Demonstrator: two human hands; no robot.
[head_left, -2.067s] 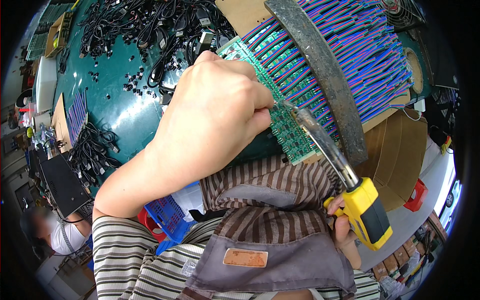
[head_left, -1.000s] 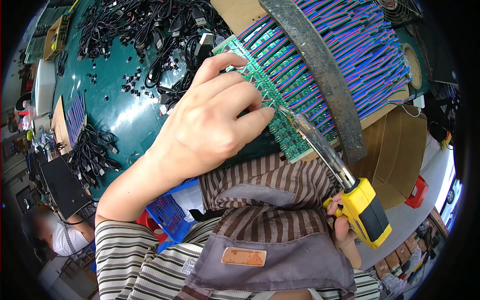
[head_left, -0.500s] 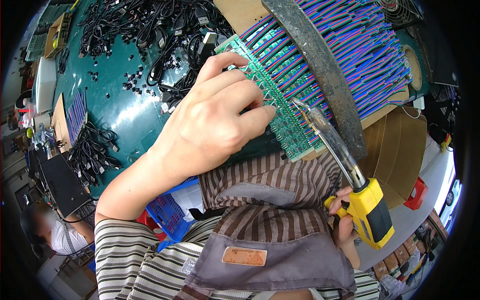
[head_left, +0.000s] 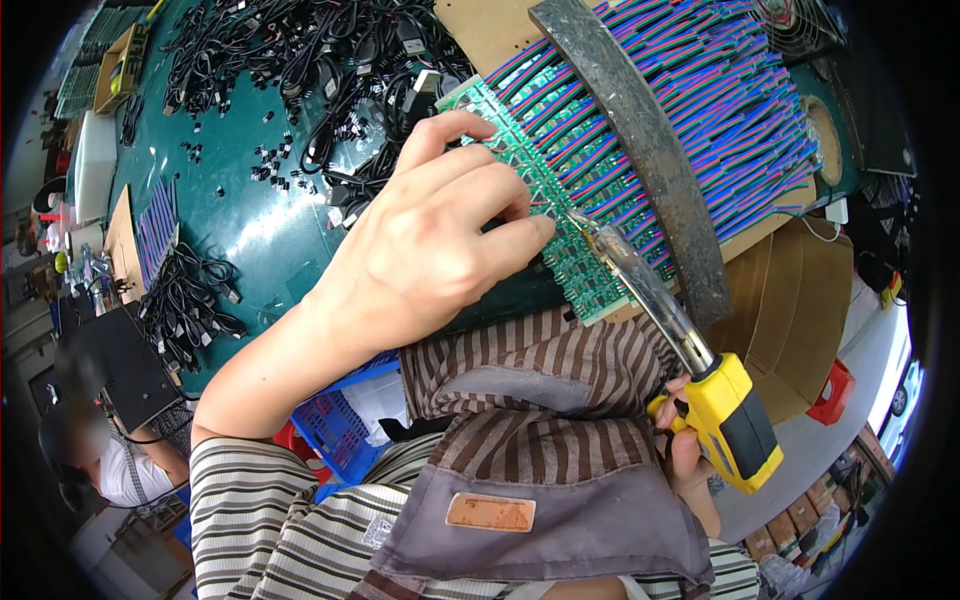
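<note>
My left hand rests over the near-left edge of a green circuit board panel. Its fingers are curled with the thumb drawn in; short thin wires show by the fingertips, but what lies between them is hidden. From the right, my right hand grips a yellow and black soldering gun. The gun's long metal barrel slants up-left, and its thin tip reaches the board just right of my left thumb. Rows of blue, red, green and black wires run off the panel, with a heavy rusty metal bar lying across them.
Black cables with USB plugs pile up on the green table; small black parts lie scattered nearer. A cardboard box stands at the right, a blue basket below the table edge. Another person sits at far left.
The soldering gun has shifted slightly up-left, bringing its tip closer to my left thumb and onto the board. My left hand has barely moved.
</note>
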